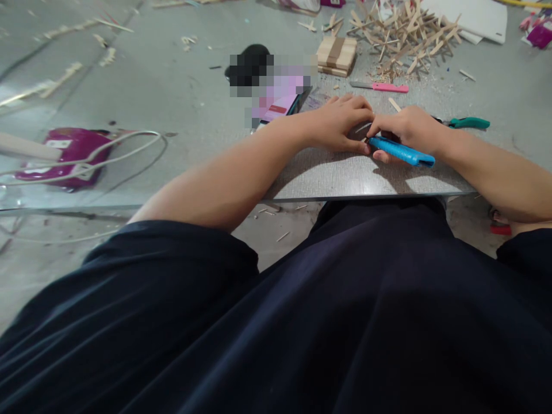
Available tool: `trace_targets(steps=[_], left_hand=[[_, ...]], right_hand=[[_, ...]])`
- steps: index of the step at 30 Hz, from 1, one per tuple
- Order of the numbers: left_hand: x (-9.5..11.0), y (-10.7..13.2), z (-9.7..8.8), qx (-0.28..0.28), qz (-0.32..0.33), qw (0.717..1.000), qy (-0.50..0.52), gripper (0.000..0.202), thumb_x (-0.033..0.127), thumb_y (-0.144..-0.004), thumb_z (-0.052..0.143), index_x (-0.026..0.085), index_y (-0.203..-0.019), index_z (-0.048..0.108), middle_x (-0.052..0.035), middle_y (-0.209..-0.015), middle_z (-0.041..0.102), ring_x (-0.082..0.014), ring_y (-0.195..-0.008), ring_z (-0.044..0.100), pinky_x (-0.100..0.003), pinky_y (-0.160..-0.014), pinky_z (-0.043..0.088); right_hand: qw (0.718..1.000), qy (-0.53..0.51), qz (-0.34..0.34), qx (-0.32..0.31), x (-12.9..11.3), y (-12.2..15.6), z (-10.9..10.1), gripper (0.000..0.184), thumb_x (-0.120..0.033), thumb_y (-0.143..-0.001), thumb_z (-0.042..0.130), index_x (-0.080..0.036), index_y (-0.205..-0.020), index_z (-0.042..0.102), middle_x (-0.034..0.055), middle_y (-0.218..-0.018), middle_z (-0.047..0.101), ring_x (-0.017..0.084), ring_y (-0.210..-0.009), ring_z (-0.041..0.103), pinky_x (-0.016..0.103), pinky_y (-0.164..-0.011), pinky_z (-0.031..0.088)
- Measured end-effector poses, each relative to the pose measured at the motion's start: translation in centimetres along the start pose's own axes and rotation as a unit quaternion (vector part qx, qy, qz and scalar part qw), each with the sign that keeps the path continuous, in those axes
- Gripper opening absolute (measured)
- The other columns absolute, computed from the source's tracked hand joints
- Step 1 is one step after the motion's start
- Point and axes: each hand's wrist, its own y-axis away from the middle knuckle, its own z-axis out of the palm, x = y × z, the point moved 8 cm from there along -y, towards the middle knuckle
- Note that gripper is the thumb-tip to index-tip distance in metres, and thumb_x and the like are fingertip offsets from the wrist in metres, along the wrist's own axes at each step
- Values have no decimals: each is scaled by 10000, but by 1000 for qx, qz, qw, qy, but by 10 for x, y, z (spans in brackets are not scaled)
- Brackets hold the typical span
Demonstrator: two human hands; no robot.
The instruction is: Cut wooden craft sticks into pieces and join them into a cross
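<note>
My left hand (340,123) rests near the table's front edge, its thumb and forefinger curled toward the tips of my right fingers. Whatever lies between those left fingertips is hidden or too small to name. In my right hand (407,131) is a tool with a long blue plastic handle (403,152), its hollow end pointing right and toward me. The tool's front end meets my left thumb, and its working part cannot be made out. A pale wooden stick (394,104) shows just beyond my right hand. Green-handled pliers (470,123) lie to the right, partly behind my right wrist.
Beyond my hands lie a pink-handled knife (390,87), a banded stack of wooden sticks (337,54) and a heap of loose sticks (407,34). A phone (284,106) and a black object (252,63) are left of them. A white cord (129,135) crosses a purple packet (80,152).
</note>
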Motion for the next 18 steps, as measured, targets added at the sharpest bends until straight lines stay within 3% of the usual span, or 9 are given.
trace_targets(steps=[4,10,15,18], left_hand=[[6,2,2,-33,-11,999,-22,1048,1044,-945,505,420,-1758,720,-43,-1625,849,-399,-1721,417,-736,-1456,319],[13,3,3,-65,-16,997,-47,1191,1105,-881,302,407,-1758,705,-50,-1443,879,-395,-1723,316,-767,-1435,273],[9,1,3,-57,-24,998,-27,1139,1056,-892,441,431,-1817,667,-37,-1645,860,-407,-1771,336,-752,-1432,265],[9,1,1,-43,-25,999,-8,1084,1012,-893,535,451,-1808,690,-52,-1643,865,-445,-1775,386,-774,-1429,271]], right_hand=[[1000,18,4,-10,-7,-1,-3,508,-663,-1134,689,-310,-1475,819,85,-1094,937,357,-991,867,464,-911,653],[1000,23,11,-6,-9,-2,-3,497,-684,-1104,722,-339,-1444,831,81,-1086,934,393,-1033,897,479,-917,654],[1000,5,25,-10,-3,-4,0,505,-717,-1065,796,-363,-1421,851,62,-1050,914,398,-1056,898,473,-911,673],[1000,-1,22,-14,-3,-4,0,492,-703,-1064,812,-363,-1418,848,52,-1025,891,393,-1053,894,465,-902,675]])
